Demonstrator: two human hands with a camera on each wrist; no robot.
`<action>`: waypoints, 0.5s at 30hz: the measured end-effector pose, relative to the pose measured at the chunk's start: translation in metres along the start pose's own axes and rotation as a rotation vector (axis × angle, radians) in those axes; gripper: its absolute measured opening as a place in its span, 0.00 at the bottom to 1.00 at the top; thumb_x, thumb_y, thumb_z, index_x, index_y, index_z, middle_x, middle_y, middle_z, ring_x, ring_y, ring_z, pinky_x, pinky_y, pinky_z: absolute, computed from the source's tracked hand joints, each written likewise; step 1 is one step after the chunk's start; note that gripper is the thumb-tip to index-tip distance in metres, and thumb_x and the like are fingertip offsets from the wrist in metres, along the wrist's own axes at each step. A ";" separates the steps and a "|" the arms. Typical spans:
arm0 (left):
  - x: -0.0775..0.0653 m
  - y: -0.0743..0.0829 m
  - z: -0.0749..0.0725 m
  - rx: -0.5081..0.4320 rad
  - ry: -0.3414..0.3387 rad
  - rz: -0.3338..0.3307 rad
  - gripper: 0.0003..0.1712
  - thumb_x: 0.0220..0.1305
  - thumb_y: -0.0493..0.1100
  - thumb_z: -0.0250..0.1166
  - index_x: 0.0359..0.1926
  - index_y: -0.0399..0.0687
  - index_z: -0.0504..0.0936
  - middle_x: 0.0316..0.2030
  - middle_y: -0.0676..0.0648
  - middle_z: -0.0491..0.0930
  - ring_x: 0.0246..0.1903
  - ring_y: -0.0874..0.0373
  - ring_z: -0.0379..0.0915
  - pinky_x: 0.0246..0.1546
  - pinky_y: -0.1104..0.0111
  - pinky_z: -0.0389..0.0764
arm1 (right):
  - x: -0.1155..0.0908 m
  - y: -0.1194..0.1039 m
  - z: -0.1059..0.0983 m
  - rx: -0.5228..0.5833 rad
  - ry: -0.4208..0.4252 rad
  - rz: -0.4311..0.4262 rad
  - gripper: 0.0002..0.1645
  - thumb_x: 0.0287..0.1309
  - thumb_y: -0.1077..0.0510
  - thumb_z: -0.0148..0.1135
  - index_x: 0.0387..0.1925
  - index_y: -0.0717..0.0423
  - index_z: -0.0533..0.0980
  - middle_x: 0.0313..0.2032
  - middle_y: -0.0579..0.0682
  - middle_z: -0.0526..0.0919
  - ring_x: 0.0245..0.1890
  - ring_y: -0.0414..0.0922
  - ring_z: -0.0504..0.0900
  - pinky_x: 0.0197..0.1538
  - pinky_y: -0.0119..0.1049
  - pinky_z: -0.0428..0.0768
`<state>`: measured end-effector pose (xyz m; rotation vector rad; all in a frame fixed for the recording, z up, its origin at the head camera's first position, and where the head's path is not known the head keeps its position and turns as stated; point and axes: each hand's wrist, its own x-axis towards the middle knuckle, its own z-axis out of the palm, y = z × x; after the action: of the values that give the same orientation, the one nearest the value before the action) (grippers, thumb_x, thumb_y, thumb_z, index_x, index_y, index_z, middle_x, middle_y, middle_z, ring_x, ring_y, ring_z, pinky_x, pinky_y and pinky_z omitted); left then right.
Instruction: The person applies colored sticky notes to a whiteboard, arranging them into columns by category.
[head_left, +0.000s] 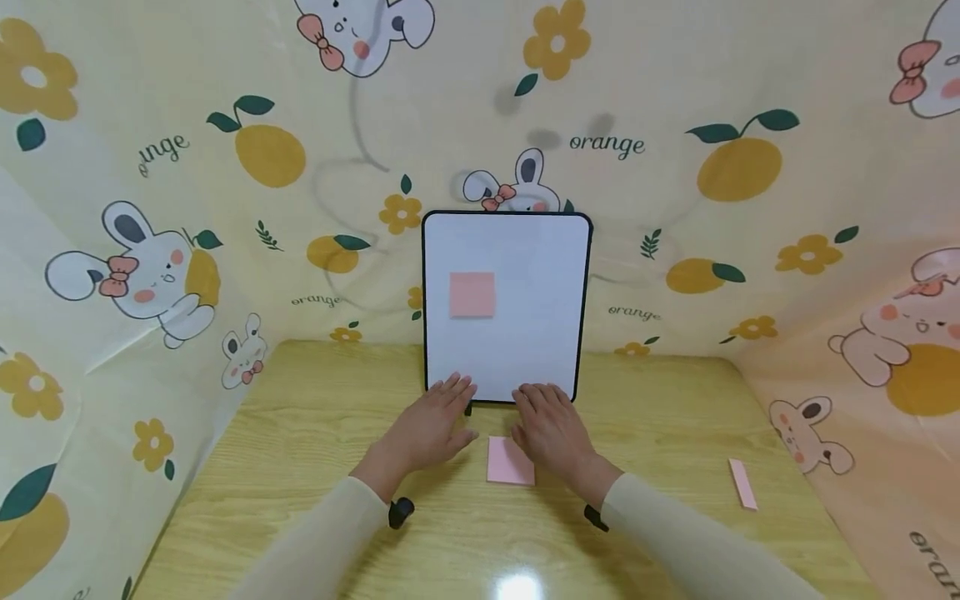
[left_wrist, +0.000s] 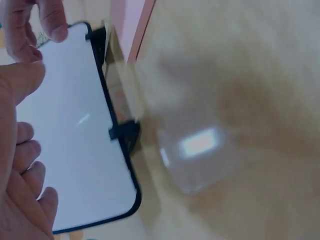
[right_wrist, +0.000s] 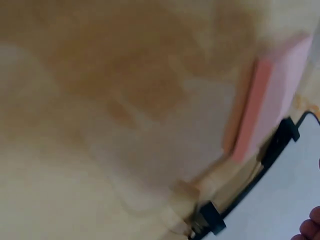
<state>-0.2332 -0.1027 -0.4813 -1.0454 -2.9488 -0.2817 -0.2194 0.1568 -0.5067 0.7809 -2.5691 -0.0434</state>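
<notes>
A white board (head_left: 525, 333) with a thin black frame stands upright at the back of the table. One pink sticky note (head_left: 472, 294) is stuck on its left half. My left hand (head_left: 427, 429) reaches to the board's lower left corner, fingers extended and overlapping its bottom edge. At the lower right, my right hand (head_left: 553, 429) lies the same way, fingers stretched out. Neither hand holds anything. Between them a pink sticky note pad (head_left: 504, 462) lies on the table, partly covered by the right hand; its thickness shows in the right wrist view.
Black stand feet (left_wrist: 125, 131) prop the board's bottom edge. A narrow pink strip (head_left: 742, 483) lies on the wooden table (head_left: 300, 467) at the right. Behind and beside the table hangs a cloth (head_left: 480, 108) printed with rabbits and oranges.
</notes>
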 end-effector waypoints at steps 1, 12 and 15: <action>-0.002 0.003 0.003 -0.017 -0.012 0.005 0.44 0.79 0.60 0.58 0.83 0.41 0.57 0.83 0.42 0.56 0.84 0.46 0.45 0.84 0.52 0.53 | -0.005 -0.001 0.001 0.002 -0.001 -0.002 0.32 0.66 0.48 0.72 0.64 0.63 0.77 0.59 0.58 0.83 0.61 0.57 0.81 0.69 0.55 0.78; -0.017 0.025 0.034 -0.066 -0.119 0.046 0.51 0.74 0.66 0.62 0.83 0.43 0.56 0.83 0.44 0.54 0.84 0.48 0.43 0.84 0.55 0.50 | -0.049 -0.009 0.003 0.045 -0.032 -0.036 0.30 0.65 0.43 0.71 0.58 0.61 0.81 0.57 0.56 0.85 0.60 0.56 0.82 0.68 0.58 0.79; -0.018 0.030 0.041 -0.056 -0.143 0.066 0.53 0.72 0.68 0.63 0.84 0.44 0.56 0.83 0.44 0.54 0.84 0.48 0.43 0.84 0.55 0.50 | -0.057 -0.012 0.002 0.051 -0.062 -0.051 0.29 0.66 0.43 0.71 0.57 0.59 0.81 0.57 0.54 0.85 0.61 0.54 0.81 0.68 0.57 0.79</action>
<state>-0.1986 -0.0843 -0.5175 -1.2170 -3.0391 -0.3025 -0.1721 0.1766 -0.5341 0.8771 -2.6181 -0.0183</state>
